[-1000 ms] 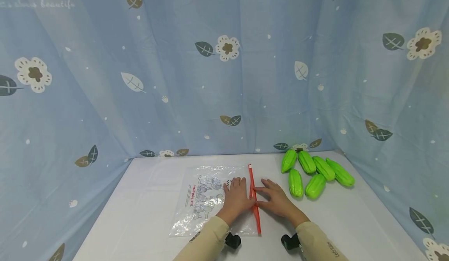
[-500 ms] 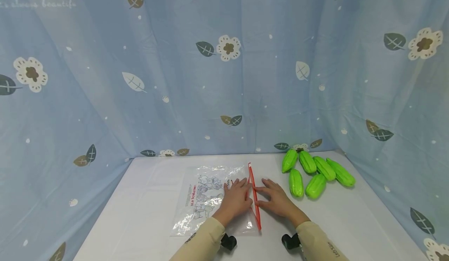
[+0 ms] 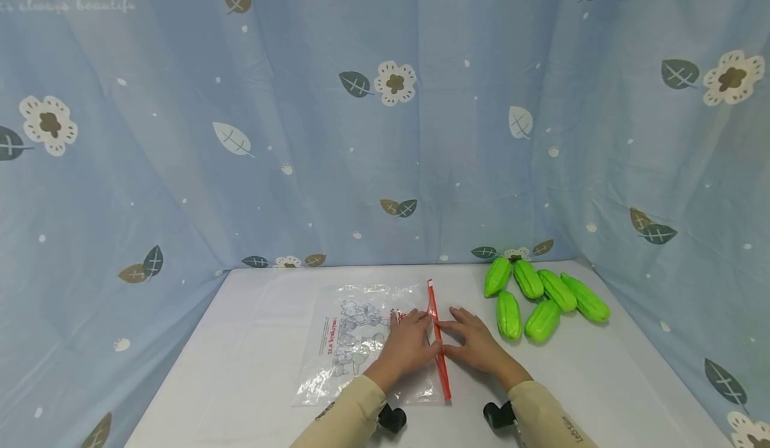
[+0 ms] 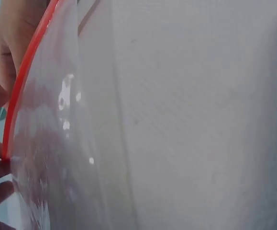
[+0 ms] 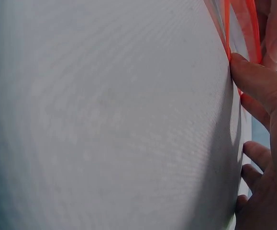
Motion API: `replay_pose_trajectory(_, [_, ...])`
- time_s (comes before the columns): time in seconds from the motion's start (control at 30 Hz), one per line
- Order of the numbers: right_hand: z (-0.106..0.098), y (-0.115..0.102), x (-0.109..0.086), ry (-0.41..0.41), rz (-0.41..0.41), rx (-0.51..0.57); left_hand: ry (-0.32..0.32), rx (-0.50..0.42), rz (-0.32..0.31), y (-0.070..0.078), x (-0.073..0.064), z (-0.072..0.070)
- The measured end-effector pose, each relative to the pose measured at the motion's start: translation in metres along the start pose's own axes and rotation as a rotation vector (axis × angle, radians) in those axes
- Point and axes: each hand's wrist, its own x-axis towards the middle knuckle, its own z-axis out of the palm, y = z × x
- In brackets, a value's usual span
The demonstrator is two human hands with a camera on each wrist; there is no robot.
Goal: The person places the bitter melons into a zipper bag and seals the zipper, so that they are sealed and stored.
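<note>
Left hand (image 3: 404, 348): rests on the bag (image 3: 351, 341) right now, with fingers apart and thumb at the red strip (image 3: 431, 297).
Right hand (image 3: 478, 343): touches that strip with thumb and forefinger; pinching or only touching, cannot tell.
Bag: just one, clear and printed, lying on the white table (image 3: 240, 341).
Green vegetables (image 3: 508, 315): six, clustered beyond the right hand, four behind, two in front.
Sleeves (image 3: 349, 411): two, beige, near two black fittings (image 3: 393, 419).
Curtain (image 3: 337, 147): hangs blue behind everything.

Vs 0.5 s ago, L hand (image 3: 404, 346) sits a bit twd 3 o'clock, closer to R hand (image 3: 476, 342); near end of red strip (image 3: 444, 373) slightly twd 6.
</note>
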Motion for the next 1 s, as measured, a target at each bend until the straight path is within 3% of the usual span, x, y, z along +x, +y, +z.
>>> replay_pose_trajectory(0.1, [-0.0009, -0.0004, -0.0007, 0.001, -0.003, 0.000, 0.009, -0.003, 0.021, 0.0018, 0.0001, -0.0004])
replay_pose_trajectory(0.6, [-0.0023, -0.0022, -0.0020, 0.006, -0.027, 0.017, -0.076, 0.021, -0.008, 0.0031, -0.0043, 0.0023])
replay_pose_trajectory(0.77, [-0.0028, -0.0015, -0.0032, 0.019, -0.060, 0.017, -0.061, -0.020, -0.005, 0.0006, -0.0064, -0.0002])
replay_pose_trajectory(1.0, [-0.0012, 0.0011, -0.0010, 0.003, -0.029, 0.007, -0.014, -0.051, 0.019, -0.0055, -0.0075, -0.0036])
